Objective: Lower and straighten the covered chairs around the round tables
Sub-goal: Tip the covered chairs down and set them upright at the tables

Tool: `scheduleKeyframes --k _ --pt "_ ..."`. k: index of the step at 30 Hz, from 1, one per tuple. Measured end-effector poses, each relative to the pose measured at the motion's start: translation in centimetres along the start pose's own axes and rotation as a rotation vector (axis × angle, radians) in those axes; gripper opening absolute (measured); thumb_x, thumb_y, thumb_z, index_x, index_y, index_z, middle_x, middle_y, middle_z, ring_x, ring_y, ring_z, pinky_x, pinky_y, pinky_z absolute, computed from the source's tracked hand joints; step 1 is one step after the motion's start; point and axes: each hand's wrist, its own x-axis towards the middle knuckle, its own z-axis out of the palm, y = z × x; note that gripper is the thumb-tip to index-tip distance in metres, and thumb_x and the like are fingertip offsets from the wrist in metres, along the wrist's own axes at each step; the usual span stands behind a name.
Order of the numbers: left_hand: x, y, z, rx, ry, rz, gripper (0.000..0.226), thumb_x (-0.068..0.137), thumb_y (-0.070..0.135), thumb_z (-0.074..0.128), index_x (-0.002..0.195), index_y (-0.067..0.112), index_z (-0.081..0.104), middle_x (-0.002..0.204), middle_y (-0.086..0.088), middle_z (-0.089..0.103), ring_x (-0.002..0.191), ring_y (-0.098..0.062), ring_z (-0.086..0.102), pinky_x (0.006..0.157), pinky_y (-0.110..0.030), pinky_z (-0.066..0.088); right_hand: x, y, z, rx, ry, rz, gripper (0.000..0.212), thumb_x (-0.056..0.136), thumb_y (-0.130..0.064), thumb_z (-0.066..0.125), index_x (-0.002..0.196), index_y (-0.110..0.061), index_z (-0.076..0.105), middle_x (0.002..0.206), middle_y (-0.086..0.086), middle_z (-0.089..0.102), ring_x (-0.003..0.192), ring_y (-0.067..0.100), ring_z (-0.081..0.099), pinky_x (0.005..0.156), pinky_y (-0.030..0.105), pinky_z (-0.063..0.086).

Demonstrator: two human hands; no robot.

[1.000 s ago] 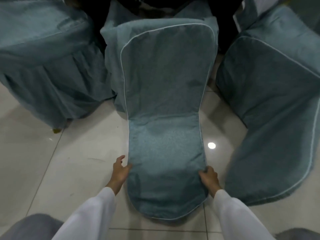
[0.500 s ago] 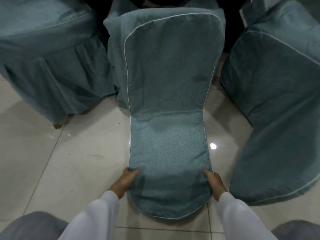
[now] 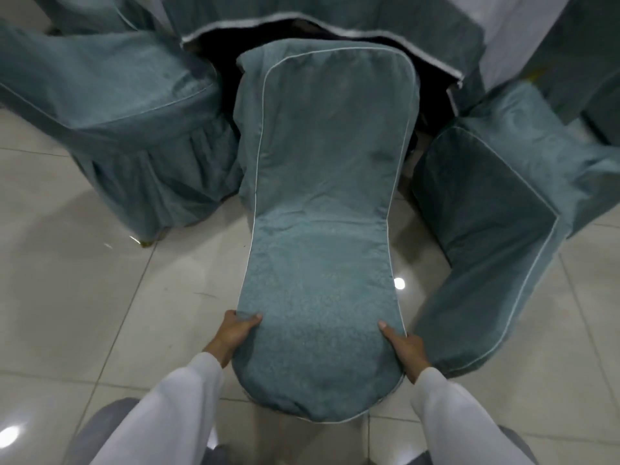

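Both hands clamp the top of the centre chair's [image 3: 322, 203] backrest. Left hand [image 3: 235, 333] grips the left edge w/ thumb laid over the front of the teal cover, fingers curled behind; right hand [image 3: 404, 345] grips the right edge, thumb on the front face too, rest of the fingers hidden behind the fabric. Hands are well apart, one per side. A sec ago the left hand was only touching the edge w/ fingers spread; now it is wrapped on. Right hand has slid a bit further onto the face.

L to R: left chair [image 3: 110, 105] stands w/ its pleated skirt reaching the tiled floor [image 3: 67, 297], just beside the centre chair. Centre chair sits btw the other two, backrest leaning toward the camera, white piping round its outline, its far end near the dark gap under the counter. Vs. the earlier frames the view has tipped up: the counter's teal skirt [image 3: 335, 18] w/ its pale hem now shows across the top, where before only dark space was seen. Chair top also sits lower in frame and closer to the person. Right chair [image 3: 486, 229] leans at an angle, its back just beside the centre chair's right edge; can't tell if they touch. White sleeves [image 3: 174, 407] come in from the bottom on both sides. Bright light spot [image 3: 399, 283] reflects on the floor btw centre and right chairs, same place as before.
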Motion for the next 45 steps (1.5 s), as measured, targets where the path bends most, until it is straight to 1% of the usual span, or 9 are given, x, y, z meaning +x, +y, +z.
scheduleKeyframes --k 3,8,11,15,21,27,33,38,45 --pt "-3.7 3.0 -1.2 0.002 -0.006 0.009 0.089 0.062 0.054 0.090 0.126 0.002 0.056 0.118 -0.011 0.070 0.098 -0.029 0.072 0.070 -0.035 0.061 -4.0 -4.0 -2.4 0.014 -0.022 0.000 0.087 0.058 -0.054 0.094 0.120 0.002 0.067 0.108 0.011 0.073 0.096 0.030 0.071 0.095 0.045 0.058" --pt "-10.6 9.4 -3.0 0.054 0.035 0.078 0.094 0.052 0.074 0.086 0.116 0.010 0.059 0.111 -0.006 0.072 0.094 -0.026 0.073 0.083 -0.047 0.061 -12.2 -11.6 -5.1 0.067 -0.020 -0.056 0.038 0.082 -0.031 0.085 0.109 -0.008 0.070 0.090 0.002 0.072 0.080 0.018 0.069 0.061 0.027 0.055" --pt "-15.8 14.0 -3.8 0.093 0.097 0.087 0.082 0.059 0.070 0.083 0.110 0.013 0.052 0.108 -0.005 0.066 0.098 -0.028 0.068 0.090 -0.048 0.058 -16.1 -15.6 -6.6 0.073 0.013 -0.072 0.047 0.075 -0.034 0.091 0.108 -0.005 0.072 0.097 0.008 0.075 0.087 0.026 0.072 0.080 0.037 0.059" --pt "-17.9 15.8 -5.0 0.085 0.085 0.051 0.108 0.036 0.082 0.083 0.114 0.010 0.064 0.109 -0.007 0.073 0.092 -0.029 0.072 0.086 -0.047 0.060 -20.2 -20.4 -9.3 0.047 0.024 -0.015 0.048 0.071 -0.033 0.093 0.104 -0.004 0.071 0.100 0.012 0.073 0.092 0.031 0.072 0.089 0.041 0.058" --pt "-28.3 21.8 -5.0 0.071 0.105 -0.037 0.089 0.057 0.058 0.077 0.119 -0.004 0.060 0.111 -0.019 0.071 0.091 -0.036 0.071 0.087 -0.051 0.060 -26.9 -25.3 -12.4 -0.001 -0.013 0.035 0.024 0.079 -0.024 0.088 0.078 -0.009 0.069 0.093 0.014 0.072 0.087 0.030 0.070 0.091 0.041 0.057" --pt "-37.9 27.9 -2.7 -0.061 0.134 -0.146 0.016 0.099 0.012 0.049 0.112 0.007 0.056 0.103 -0.018 0.066 0.079 -0.030 0.063 0.067 -0.032 0.051 -30.7 -28.7 -15.0 -0.022 -0.086 0.011 0.053 0.079 -0.016 0.087 0.124 -0.001 0.064 0.110 0.014 0.074 0.092 0.030 0.074 0.064 0.030 0.059" --pt "-38.9 32.3 -2.6 -0.161 0.134 -0.114 0.023 0.096 0.021 0.056 0.116 0.031 0.059 0.117 -0.005 0.065 0.093 -0.028 0.064 0.073 -0.035 0.053 -33.7 -34.9 -14.6 0.035 -0.102 0.000 0.038 0.096 -0.015 0.067 0.128 -0.031 0.056 0.120 0.007 0.058 0.079 0.016 0.054 0.058 0.026 0.042" --pt "-38.9 37.8 -2.5 -0.231 0.135 -0.134 0.019 0.092 0.025 0.063 0.111 0.028 0.063 0.095 -0.005 0.061 0.075 -0.021 0.057 0.060 -0.028 0.047 -33.2 -39.2 -13.0 0.098 -0.122 -0.005 0.021 0.098 -0.019 0.060 0.116 -0.029 0.066 0.123 0.008 0.065 0.089 0.021 0.060 0.064 0.028 0.049" --pt "-36.5 43.9 -3.4 -0.263 0.081 -0.145 0.020 0.086 0.025 0.068 0.104 0.022 0.061 0.098 -0.010 0.063 0.075 -0.020 0.061 0.053 -0.028 0.054 -31.3 -44.7 -11.4 0.090 -0.065 -0.063 0.005 0.099 -0.026 0.059 0.100 -0.025 0.064 0.111 0.005 0.064 0.091 0.024 0.060 0.068 0.033 0.055"
